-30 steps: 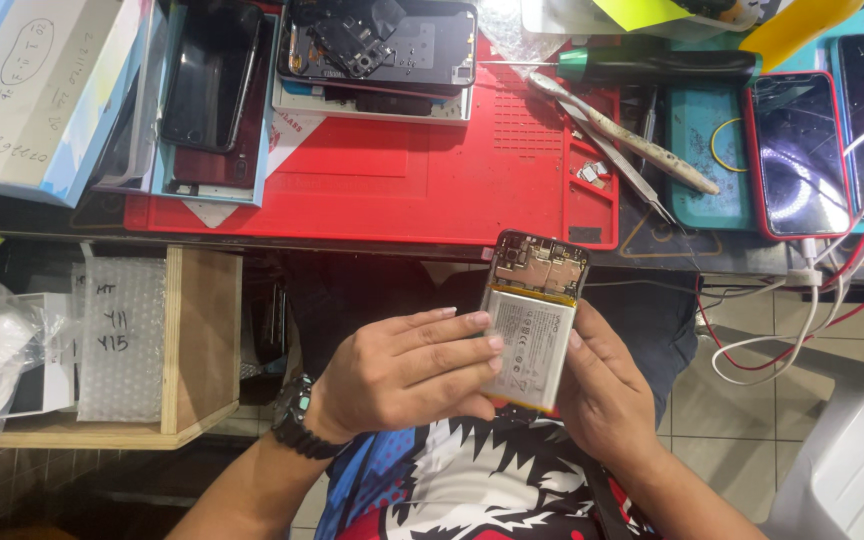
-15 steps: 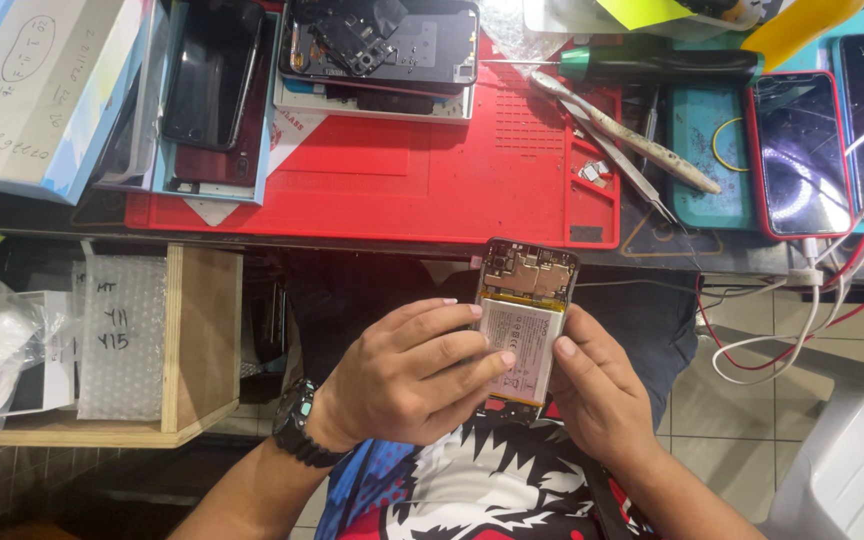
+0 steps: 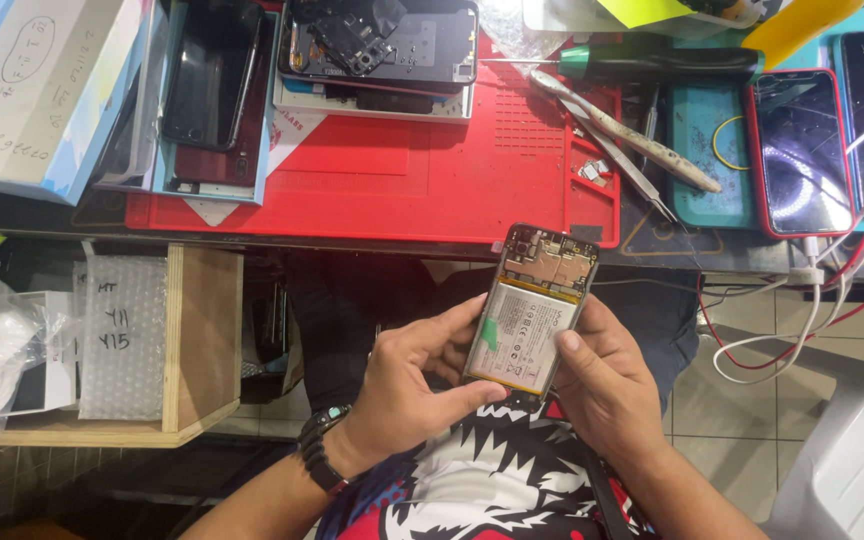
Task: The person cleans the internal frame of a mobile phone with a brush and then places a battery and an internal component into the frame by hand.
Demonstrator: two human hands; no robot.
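I hold an opened smartphone (image 3: 532,305) over my lap, back cover off, its white battery and copper-coloured board showing. My left hand (image 3: 417,380) grips its left side, fingers at the left edge by a green tab and thumb at the bottom corner. My right hand (image 3: 607,385) supports the right side, thumb resting on the battery's lower right. The phone tilts slightly, its top end near the bench edge.
A red work mat (image 3: 402,180) covers the bench, with another opened phone (image 3: 382,40), tweezers (image 3: 622,160) and a green-handled screwdriver (image 3: 652,65) on it. A red-cased phone (image 3: 802,150) with cables lies right. Boxes (image 3: 42,90) are stacked left; a wooden drawer (image 3: 192,350) holds bubble wrap.
My left fingers have pulled back off the battery to the phone's left edge, uncovering more of the battery. The phone has tilted a little.
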